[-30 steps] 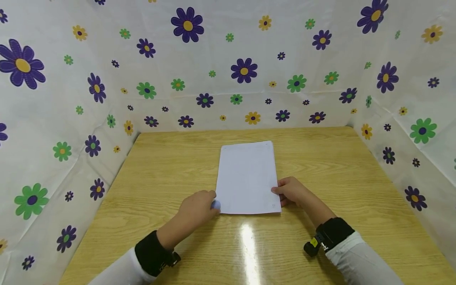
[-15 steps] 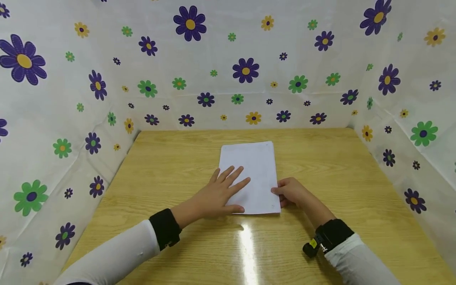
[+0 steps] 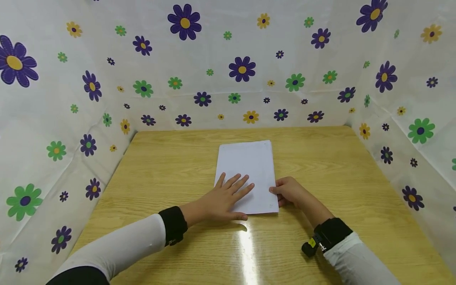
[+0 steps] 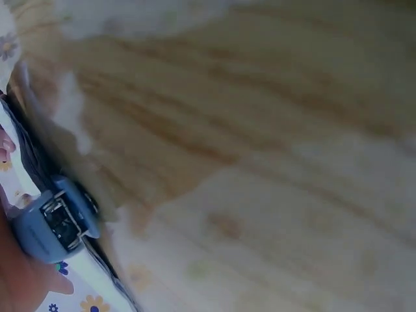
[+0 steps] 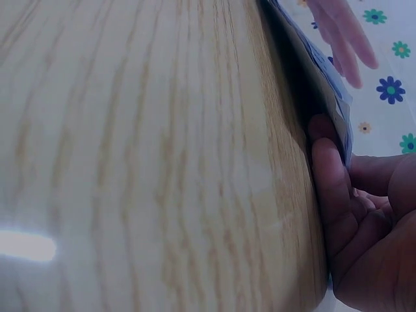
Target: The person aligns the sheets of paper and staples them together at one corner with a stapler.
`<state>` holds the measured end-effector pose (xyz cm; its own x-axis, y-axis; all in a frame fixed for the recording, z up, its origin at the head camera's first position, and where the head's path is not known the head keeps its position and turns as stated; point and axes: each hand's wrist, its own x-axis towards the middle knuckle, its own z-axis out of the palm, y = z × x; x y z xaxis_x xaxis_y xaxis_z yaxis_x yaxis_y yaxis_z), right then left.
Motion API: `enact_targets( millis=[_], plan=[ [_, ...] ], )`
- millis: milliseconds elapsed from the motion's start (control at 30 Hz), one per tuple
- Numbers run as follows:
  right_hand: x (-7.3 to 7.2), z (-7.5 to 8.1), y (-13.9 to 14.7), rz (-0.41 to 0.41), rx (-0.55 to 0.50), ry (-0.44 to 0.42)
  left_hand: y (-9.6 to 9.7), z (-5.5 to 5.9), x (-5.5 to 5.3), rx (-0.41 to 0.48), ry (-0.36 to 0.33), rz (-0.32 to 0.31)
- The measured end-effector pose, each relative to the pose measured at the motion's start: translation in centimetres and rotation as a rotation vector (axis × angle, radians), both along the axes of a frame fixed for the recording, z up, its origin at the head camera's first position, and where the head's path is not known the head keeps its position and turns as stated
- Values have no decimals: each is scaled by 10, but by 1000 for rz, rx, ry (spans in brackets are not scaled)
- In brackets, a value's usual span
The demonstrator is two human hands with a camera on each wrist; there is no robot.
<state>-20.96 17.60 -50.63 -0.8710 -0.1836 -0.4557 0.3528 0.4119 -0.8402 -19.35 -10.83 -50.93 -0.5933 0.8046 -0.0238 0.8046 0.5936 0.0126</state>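
A stack of white paper sheets (image 3: 246, 158) lies at the middle of the table, small marks near its corners. My left hand (image 3: 222, 201), fingers spread and straight, presses over its near left corner. Beneath that palm, hidden in the head view, a small blue plastic device with a metal mechanism (image 4: 55, 224) sits at the paper's edge in the left wrist view; its kind is unclear. On the right side my right hand (image 3: 290, 192) pinches the sheets' edge, thumb on top. The right wrist view shows its curled fingers (image 5: 331, 175) under the slightly raised stack (image 5: 337, 88).
The wood-grain table (image 3: 167, 158) carries a bright glare streak in front of the paper. A white flowered cloth (image 3: 210, 51) encloses it at the back and both sides. Black straps with small cameras (image 3: 310, 248) circle both wrists.
My left hand has gone from gripping the blue device at the near left corner to lying spread over that corner, shifting slightly right. The right hand keeps its pinch; the paper stays put.
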Motion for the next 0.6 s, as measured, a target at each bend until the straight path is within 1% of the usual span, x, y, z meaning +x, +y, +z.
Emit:
enact_targets(
  millis=[67,167,300,500,600],
  plan=[
    [0,0,0,2,-1,0,1,-3,-1,3,-17,2],
    [0,-1,0,4,1,-1,2,-8,-3,10,-64,2],
    [0,-1,1,6,7,0,4,-11,-4,21,-112,12],
    [-1,1,0,9,16,-5,5,-12,-6,30,-144,31],
    [-1,2,1,5,16,-2,6,-10,-6,34,-159,26]
  ],
)
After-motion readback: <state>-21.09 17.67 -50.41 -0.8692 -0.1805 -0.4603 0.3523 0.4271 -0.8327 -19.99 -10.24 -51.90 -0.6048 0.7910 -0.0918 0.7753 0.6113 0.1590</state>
